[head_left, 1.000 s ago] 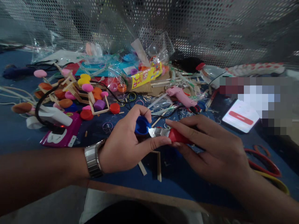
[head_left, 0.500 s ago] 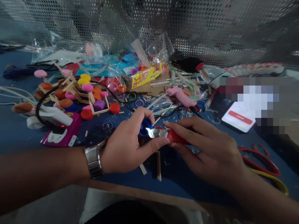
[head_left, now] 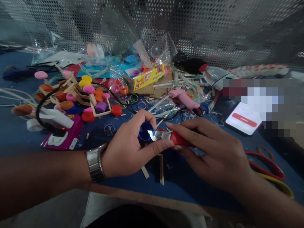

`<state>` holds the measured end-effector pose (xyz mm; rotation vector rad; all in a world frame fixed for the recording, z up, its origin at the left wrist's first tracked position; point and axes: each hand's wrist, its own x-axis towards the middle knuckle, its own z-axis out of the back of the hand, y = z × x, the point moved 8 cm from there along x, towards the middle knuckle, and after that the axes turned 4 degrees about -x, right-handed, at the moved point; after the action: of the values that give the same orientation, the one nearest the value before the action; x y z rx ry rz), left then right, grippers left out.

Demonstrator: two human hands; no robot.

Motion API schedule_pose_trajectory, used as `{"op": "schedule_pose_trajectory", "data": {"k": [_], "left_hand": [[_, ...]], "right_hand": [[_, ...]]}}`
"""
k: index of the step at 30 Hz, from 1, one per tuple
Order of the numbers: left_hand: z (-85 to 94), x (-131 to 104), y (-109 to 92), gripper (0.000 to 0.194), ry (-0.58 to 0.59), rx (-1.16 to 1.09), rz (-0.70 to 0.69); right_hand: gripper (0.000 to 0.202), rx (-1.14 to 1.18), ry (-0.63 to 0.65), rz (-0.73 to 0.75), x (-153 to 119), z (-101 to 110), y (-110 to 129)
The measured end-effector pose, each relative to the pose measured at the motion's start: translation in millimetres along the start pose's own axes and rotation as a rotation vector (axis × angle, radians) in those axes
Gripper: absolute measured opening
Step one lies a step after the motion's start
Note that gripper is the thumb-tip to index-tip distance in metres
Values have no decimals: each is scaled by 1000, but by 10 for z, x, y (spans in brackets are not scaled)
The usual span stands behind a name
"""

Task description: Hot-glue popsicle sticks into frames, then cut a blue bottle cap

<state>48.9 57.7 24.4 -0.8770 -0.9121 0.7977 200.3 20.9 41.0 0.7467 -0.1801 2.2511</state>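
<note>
My left hand (head_left: 128, 145) curls round a blue bottle cap (head_left: 143, 131), its open side turned toward me. In my right hand (head_left: 211, 148) is a red-handled utility knife (head_left: 179, 139), gripped between thumb and fingers. The knife's short shiny blade reaches the cap's right rim, and a small blue piece shows at the contact. My left thumb stretches along to the front of the knife and touches it. Just beyond the knife a bit of something red shows, mostly hidden. Thin wooden sticks (head_left: 161, 169) lie on the blue table below my hands.
To the left stand a stick structure (head_left: 78, 95) with coloured caps and a magenta power strip (head_left: 76, 126) with plugs. A pink glue gun (head_left: 184, 97) lies behind my hands. At right are a lit phone (head_left: 244, 118) and red-and-yellow scissor handles (head_left: 268, 167).
The blue cap has tilted and shifted slightly left in my left hand. A small blue piece now shows at the blade. My right hand has barely moved.
</note>
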Motion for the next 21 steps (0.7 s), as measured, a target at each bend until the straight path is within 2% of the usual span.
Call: {"op": "schedule_pose_trajectory", "data": {"k": [7, 14, 17, 21], "left_hand": [[24, 8, 8, 37, -47, 27, -16], [-80, -29, 153, 52, 24, -257, 169], [-56, -32, 138, 50, -18, -264, 134], [10, -26, 96, 34, -77, -173, 53]], "right_hand": [[30, -19, -9, -1, -9, -6, -22], [30, 31, -6, -33, 10, -16, -57], [31, 41, -12, -52, 14, -16, -66], [30, 52, -38, -97, -1, -1, -112]]}}
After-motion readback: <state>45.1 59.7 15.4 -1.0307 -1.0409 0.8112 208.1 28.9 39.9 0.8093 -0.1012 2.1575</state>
